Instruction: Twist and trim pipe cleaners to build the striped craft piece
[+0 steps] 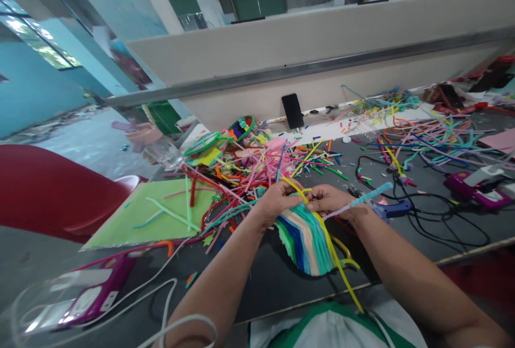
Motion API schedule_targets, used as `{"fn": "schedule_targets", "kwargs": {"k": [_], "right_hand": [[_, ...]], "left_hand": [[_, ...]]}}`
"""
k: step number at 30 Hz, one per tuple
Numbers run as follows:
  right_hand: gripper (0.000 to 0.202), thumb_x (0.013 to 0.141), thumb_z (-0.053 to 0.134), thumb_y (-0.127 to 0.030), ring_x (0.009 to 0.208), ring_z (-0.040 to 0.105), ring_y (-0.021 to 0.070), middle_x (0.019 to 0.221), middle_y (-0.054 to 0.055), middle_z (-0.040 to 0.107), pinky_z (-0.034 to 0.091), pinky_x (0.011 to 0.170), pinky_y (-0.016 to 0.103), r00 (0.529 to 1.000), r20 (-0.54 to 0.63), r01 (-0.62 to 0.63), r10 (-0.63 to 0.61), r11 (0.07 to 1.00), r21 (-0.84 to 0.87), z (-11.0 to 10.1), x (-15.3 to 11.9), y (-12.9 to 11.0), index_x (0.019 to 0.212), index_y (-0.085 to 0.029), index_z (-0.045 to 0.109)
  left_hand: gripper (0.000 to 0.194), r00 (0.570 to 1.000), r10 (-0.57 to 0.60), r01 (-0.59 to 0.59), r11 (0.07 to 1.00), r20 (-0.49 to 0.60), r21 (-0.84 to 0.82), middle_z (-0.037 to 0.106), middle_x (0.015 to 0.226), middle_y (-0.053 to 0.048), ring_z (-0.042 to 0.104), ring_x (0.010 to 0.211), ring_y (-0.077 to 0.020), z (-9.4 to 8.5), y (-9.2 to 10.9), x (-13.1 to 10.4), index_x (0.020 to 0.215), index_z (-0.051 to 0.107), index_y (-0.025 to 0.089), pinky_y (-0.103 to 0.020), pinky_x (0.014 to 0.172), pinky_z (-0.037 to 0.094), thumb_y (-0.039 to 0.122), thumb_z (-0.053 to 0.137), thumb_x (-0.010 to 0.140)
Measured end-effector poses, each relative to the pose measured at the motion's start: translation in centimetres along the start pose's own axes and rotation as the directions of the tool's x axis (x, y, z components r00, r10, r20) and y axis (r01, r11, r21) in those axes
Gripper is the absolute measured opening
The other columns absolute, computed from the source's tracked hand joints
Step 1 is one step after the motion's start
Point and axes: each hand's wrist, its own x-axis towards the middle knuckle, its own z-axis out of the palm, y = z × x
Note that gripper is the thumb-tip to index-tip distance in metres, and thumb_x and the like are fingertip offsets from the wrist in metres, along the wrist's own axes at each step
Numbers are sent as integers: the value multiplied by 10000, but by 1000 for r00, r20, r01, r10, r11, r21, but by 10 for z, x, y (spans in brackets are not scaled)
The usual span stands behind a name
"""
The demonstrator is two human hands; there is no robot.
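Observation:
Both my hands meet over the near edge of the table. My left hand [277, 201] is closed on the upper end of a striped pipe-cleaner piece [308, 241], with bands of green, blue, cream and turquoise. A long yellow pipe cleaner [335, 257] runs along the piece's right side and hangs toward my lap. My right hand [332, 199] pinches this yellow pipe cleaner at the top of the piece; the fingertips partly hide the spot. A lilac and light-blue pipe cleaner [370, 194] sticks out across my right wrist. Beside that wrist lies a blue glue gun [392, 208].
Loose pipe cleaners [265, 165] are heaped beyond my hands, with more [434, 136] at the right. A green sheet [116, 216] lies left. Purple power strips [90, 294] sit at both sides, with trailing cables. A phone [293, 111] leans against the back board.

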Motion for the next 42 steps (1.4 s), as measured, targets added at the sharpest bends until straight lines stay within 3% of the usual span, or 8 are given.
{"fn": "schedule_targets", "kwargs": {"k": [9,16,22,32,35,37,39,42], "right_hand": [[340,624,791,-366,407,386,24,543,-75,492,287,392,161,999,21,27,-27,1000,-2,-2,0,1,719,-118,580],[354,644,774,-395,408,383,31,520,-72,480,280,389,168,999,13,40,-39,998,-54,-2,1,2,694,-121,555],[351,628,776,-392,387,376,35,499,-82,465,277,383,174,1000,-13,21,-22,996,-91,0,1,1,688,-133,546],[342,624,768,-379,382,374,35,500,-89,457,270,378,175,999,10,48,-47,994,-103,1,0,2,673,-146,522],[334,629,764,-373,369,374,37,473,-92,454,273,374,176,999,-1,48,-49,992,-116,-1,0,1,670,-148,520],[332,629,762,-379,368,379,39,463,-88,458,279,377,178,998,-21,50,-54,991,-127,-2,0,0,666,-142,532],[332,630,760,-387,374,387,41,466,-83,467,283,383,180,997,-38,58,-63,990,-129,-2,-1,-1,670,-137,545],[330,621,766,-382,379,391,43,479,-83,477,274,380,182,993,-83,69,-78,992,-107,-2,-1,-2,689,-139,554]], "left_hand": [[408,998,-44,49,994,49,-94,686,863,-74,642,725,-168,-7,2,0,953,626,125,-288,690,484,311,790,630],[355,993,-119,117,991,-24,-67,669,695,-52,596,538,-129,-7,-4,4,817,634,107,-248,541,468,414,744,676],[310,991,-131,128,989,-31,-78,647,620,-30,564,482,-111,-6,-5,5,752,636,110,-231,495,442,377,761,656],[268,979,-205,205,949,25,-239,632,594,-13,565,483,-108,-2,0,0,695,619,120,-228,512,445,294,796,594],[289,980,-196,200,962,36,-184,640,642,-27,577,521,-124,-2,-3,2,735,610,122,-252,548,458,341,769,632],[296,990,-137,134,988,-33,-82,608,622,-10,548,511,-116,-3,-6,5,745,595,135,-247,535,436,396,721,686],[277,981,28,-17,998,-191,59,573,611,11,521,524,-108,-3,-7,8,756,587,155,-232,538,413,418,669,734],[203,874,330,-225,925,-358,306,581,671,6,536,625,-124,-1,-7,7,803,617,182,-233,626,425,381,631,767]]}}
